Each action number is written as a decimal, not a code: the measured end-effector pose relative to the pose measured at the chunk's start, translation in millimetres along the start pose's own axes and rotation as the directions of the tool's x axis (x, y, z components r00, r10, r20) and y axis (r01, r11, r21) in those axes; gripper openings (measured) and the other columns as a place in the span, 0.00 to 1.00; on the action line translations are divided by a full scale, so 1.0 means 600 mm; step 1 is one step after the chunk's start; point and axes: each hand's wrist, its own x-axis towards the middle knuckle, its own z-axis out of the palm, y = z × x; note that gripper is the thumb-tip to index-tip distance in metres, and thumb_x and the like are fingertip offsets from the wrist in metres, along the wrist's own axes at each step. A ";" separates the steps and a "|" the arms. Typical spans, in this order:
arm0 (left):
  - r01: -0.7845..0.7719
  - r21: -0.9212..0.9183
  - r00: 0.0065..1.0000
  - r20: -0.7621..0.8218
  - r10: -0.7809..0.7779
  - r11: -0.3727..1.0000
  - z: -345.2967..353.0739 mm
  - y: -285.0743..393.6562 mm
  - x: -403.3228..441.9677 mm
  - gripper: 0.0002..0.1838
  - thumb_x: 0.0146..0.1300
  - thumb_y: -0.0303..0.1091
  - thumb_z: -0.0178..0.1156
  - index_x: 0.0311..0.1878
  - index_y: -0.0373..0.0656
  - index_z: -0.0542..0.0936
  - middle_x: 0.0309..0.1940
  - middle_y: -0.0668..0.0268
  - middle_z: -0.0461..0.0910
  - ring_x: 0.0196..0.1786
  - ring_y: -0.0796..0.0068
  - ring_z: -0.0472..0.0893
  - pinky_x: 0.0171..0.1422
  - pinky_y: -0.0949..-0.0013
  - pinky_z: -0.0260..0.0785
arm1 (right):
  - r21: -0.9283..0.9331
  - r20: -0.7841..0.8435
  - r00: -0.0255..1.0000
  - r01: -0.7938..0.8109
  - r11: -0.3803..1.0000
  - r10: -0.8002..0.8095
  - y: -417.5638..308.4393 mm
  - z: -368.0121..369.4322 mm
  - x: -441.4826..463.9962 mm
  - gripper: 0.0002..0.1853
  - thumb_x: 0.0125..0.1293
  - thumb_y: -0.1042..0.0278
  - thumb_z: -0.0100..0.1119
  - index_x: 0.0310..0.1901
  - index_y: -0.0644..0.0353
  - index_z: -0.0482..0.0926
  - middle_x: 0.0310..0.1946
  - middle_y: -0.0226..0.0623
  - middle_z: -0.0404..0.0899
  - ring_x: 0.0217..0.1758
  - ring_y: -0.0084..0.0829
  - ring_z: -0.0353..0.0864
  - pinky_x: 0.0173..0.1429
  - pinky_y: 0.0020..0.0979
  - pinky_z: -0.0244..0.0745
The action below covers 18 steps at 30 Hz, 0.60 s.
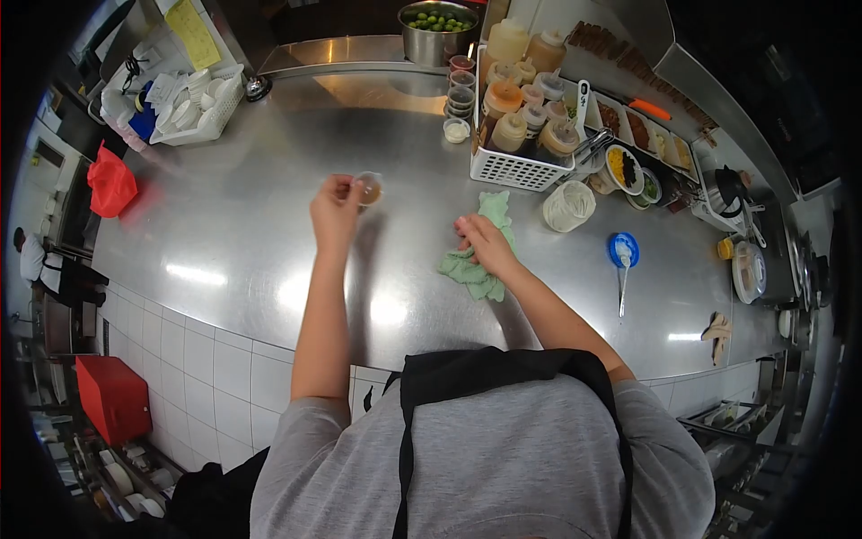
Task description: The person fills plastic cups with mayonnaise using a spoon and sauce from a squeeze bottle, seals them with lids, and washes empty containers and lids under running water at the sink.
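My left hand (336, 208) grips a small clear cup (369, 189) with brownish contents, above the steel counter (242, 225). My right hand (482, 242) is closed on a green cloth (485, 280) that lies crumpled on the counter. To the right of the cloth stands a whitish, open-topped container (568, 207). Farther right, a spoon (623, 283) rests with its head on a blue lid (623, 250). Behind the cloth, a small cup of white sauce (456, 131) sits by stacked lidded cups (460, 97).
A white basket (521, 171) of sauce bottles stands at the back right, near a pot of limes (438, 31) and ingredient trays (639, 130). Back left are a dish basket (211, 121) and red bag (111, 180). Another person (54, 269) is far left.
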 end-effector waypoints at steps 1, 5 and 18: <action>0.002 0.191 1.000 -0.006 -0.001 0.982 -0.013 -0.010 0.016 0.10 0.56 0.35 0.61 0.37 0.38 0.77 0.29 0.64 0.78 0.32 0.72 0.77 0.39 0.71 0.69 | -0.155 0.008 0.997 0.080 0.985 -0.080 -0.004 0.000 0.000 0.16 0.65 0.56 0.47 0.43 0.62 0.74 0.44 0.40 0.69 0.37 0.32 0.76 0.40 0.30 0.73; -0.135 0.552 0.982 -0.034 0.184 0.823 -0.016 -0.062 0.037 0.15 0.58 0.39 0.58 0.42 0.38 0.77 0.39 0.54 0.76 0.42 0.61 0.75 0.46 0.65 0.67 | -0.563 0.101 0.925 0.356 0.746 -0.365 -0.050 0.024 0.026 0.15 0.63 0.60 0.48 0.44 0.62 0.72 0.52 0.43 0.66 0.51 0.35 0.71 0.50 0.36 0.70; -0.127 0.142 0.986 0.129 0.109 0.982 0.001 -0.051 -0.024 0.40 0.46 0.26 0.66 0.64 0.45 0.59 0.52 0.56 0.69 0.53 0.64 0.71 0.56 0.66 0.66 | -0.886 0.076 0.850 0.298 0.355 -0.522 -0.062 0.019 0.219 0.10 0.59 0.72 0.45 0.41 0.58 0.72 0.44 0.38 0.70 0.53 0.40 0.68 0.61 0.41 0.61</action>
